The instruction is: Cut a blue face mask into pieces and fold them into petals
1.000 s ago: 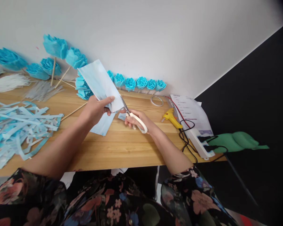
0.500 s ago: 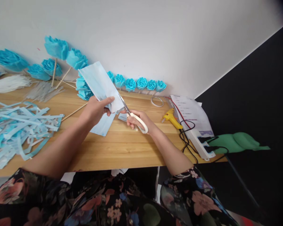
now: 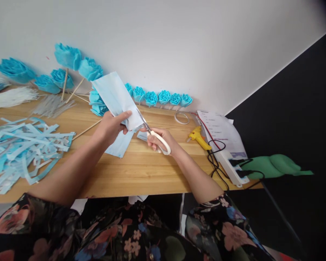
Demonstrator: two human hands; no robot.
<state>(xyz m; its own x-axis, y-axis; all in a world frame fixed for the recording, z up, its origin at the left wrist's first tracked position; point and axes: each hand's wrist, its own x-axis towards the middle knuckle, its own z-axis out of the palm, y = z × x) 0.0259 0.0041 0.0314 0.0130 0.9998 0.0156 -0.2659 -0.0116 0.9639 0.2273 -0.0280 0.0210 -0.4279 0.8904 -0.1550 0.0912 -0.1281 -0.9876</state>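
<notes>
The left hand [image 3: 112, 125] pinched a light-blue face mask [image 3: 114, 98] upright while the right hand [image 3: 163, 138], fingers through white-handled scissors [image 3: 154, 134], was mid-cut along its edge, which looked to call for a steady closing squeeze.

Both forearms reaching forward, left hand [image 3: 112, 125] pinching, right hand [image 3: 159, 138] curled — hands close together

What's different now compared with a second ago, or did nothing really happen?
Very little. The right hand has kept the white-handled scissors at the lower edge of the pale blue sheet, the blades a touch nearer closed. The left hand still pinches the sheet upright. The whole view drifted slightly as the head moved. The blue strips, paper roses and glue gun stayed put.
</notes>
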